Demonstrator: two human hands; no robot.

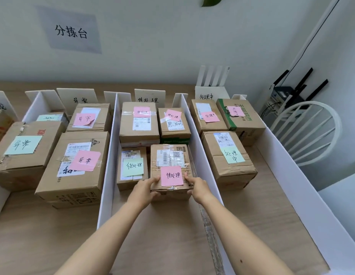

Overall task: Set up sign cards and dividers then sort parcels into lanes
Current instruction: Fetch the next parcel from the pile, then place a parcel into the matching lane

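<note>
Your left grip and right grip both grasp the cardboard parcel in the middle lane. The left is curled round its near left corner with the thumb on top, and the right is curled round its near right corner. The parcel lies between the left divider and the right divider, close to the right one.

Its long axis runs away from you toward the wall, parallel with the dividers. The shipping label is at the far end and the pink note reading 待处理 at the near end, its writing upright to you. You cannot tell whether the parcel's base rests on the worktop or is just off it.

A smaller parcel with a green note stands just beside it on the left. Two more parcels with pink notes sit behind, before the sign card marked 待处理. The lane to your left holds parcels marked 异常, and the lane to your right holds parcels marked 处理中.
</note>
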